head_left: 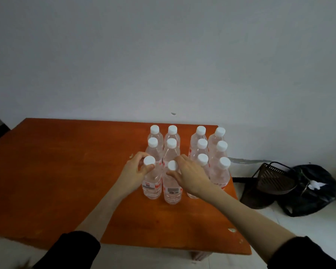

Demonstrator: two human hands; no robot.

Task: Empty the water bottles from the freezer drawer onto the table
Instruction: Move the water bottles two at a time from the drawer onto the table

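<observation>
1. An orange-brown table point(56, 171) stands against a pale wall point(163, 55); its left part is bare, and all the bottles stand on its right part.
2. The left hand point(133, 171) reaches in from a black sleeve point(72, 249). Its fingers curl around the neck just under the white cap of the near-left bottle point(151, 184), which stands upright on the table.
3. Just beside it, the near-centre bottle point(172, 191) also stands upright, label and barcode facing the camera.
4. The right hand point(191, 176) closes thumb and fingers around that bottle's neck below the cap. The two hands are apart, one on each bottle.
5. Behind these two stand four more upright bottles point(164, 142) in two rows of two.
6. To the right, six bottles point(217, 160) stand upright in two columns of three by the table's right edge; the right hand hides part of the nearest one.
7. On the floor further right lie a dark wire basket point(273, 179) and a black bag point(314, 191).
</observation>
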